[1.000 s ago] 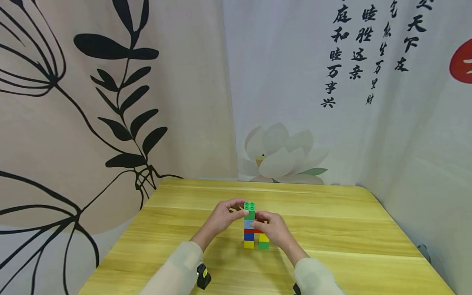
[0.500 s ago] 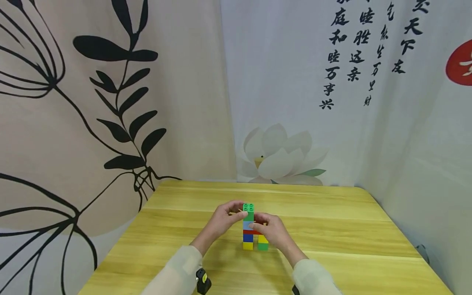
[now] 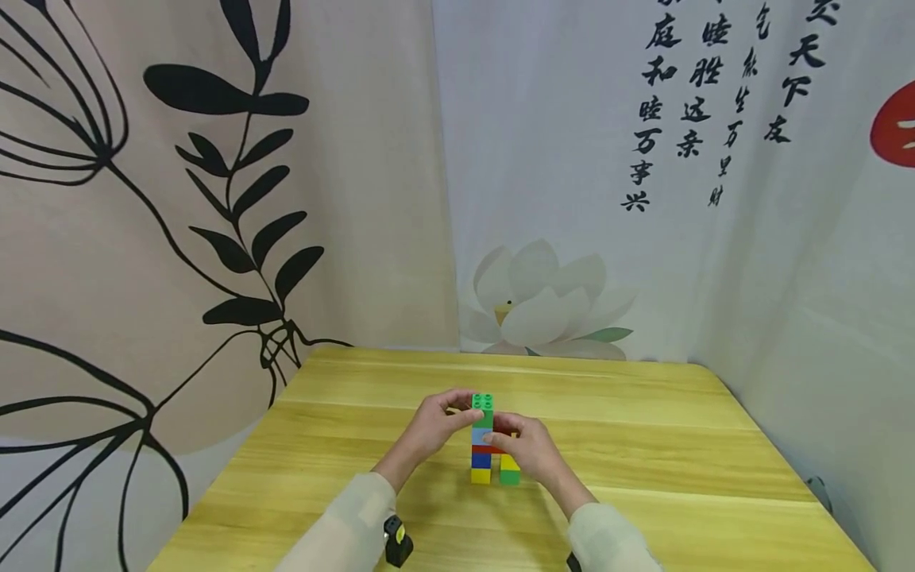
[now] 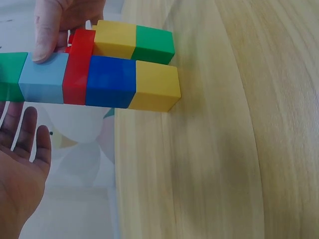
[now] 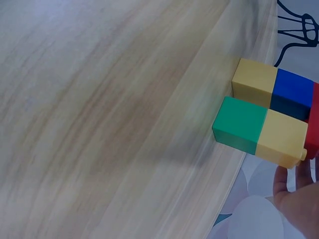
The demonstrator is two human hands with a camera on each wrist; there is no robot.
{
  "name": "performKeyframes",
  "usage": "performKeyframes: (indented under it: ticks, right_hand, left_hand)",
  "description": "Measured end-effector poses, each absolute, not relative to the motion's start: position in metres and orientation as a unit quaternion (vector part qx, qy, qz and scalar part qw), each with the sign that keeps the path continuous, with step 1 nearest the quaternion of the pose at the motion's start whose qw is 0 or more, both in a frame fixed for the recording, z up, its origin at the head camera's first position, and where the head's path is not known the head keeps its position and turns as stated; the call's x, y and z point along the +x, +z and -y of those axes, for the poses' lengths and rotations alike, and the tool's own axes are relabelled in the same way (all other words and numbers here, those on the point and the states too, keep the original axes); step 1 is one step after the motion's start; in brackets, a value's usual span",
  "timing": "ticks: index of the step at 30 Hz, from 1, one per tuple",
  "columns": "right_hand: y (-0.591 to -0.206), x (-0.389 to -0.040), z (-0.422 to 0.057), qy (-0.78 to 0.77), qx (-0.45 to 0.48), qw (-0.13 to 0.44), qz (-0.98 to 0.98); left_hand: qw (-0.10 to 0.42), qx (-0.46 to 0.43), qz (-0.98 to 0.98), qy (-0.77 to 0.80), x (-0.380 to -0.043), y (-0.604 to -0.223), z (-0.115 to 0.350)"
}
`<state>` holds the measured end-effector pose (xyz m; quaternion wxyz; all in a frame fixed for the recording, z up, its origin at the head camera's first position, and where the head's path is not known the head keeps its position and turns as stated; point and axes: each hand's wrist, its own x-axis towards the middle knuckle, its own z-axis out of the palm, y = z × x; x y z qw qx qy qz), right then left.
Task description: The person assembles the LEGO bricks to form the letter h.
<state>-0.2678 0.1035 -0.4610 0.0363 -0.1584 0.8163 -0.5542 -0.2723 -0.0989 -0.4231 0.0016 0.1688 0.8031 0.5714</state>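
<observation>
A tower of toy building bricks stands upright on the table. Its left column has a green brick [image 3: 483, 416] on top, then a light blue brick [image 4: 44, 78], a red brick [image 4: 79, 67], a blue brick [image 4: 110, 81] and a yellow brick [image 4: 155, 84]. Under the red brick's right end, a second yellow brick [image 5: 282, 137] sits on a second green brick [image 5: 240, 123]. My left hand [image 3: 437, 419] pinches the top green brick between thumb and fingers. With its thumb on the near face, my right hand [image 3: 530, 445] holds the light blue brick; its other fingers are partly hidden behind.
The wooden table [image 3: 322, 445] reaches back to a printed curtain [image 3: 379, 199] with plant drawings, a lotus and writing. A black wrist camera [image 3: 396, 542] is strapped near the left sleeve [image 3: 343, 524].
</observation>
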Motion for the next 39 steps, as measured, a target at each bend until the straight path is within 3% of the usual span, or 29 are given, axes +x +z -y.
performKeyframes:
  ticks: [5, 22, 39]
  right_hand:
    - [-0.46, -0.268, -0.104, -0.546, -0.155, 0.035, -0.823]
    - [-0.458, -0.267, -0.103, -0.541, -0.159, 0.029, -0.826]
    - [-0.459, -0.267, -0.1, -0.538, -0.153, 0.029, -0.828]
  left_hand:
    - [-0.004, 0.187, -0.803, 0.567, -0.256, -0.401, 0.097]
    - [-0.017, 0.194, -0.796, 0.573, -0.253, -0.407, 0.097]
    - [-0.019, 0.19, -0.794, 0.577, -0.279, -0.443, 0.102]
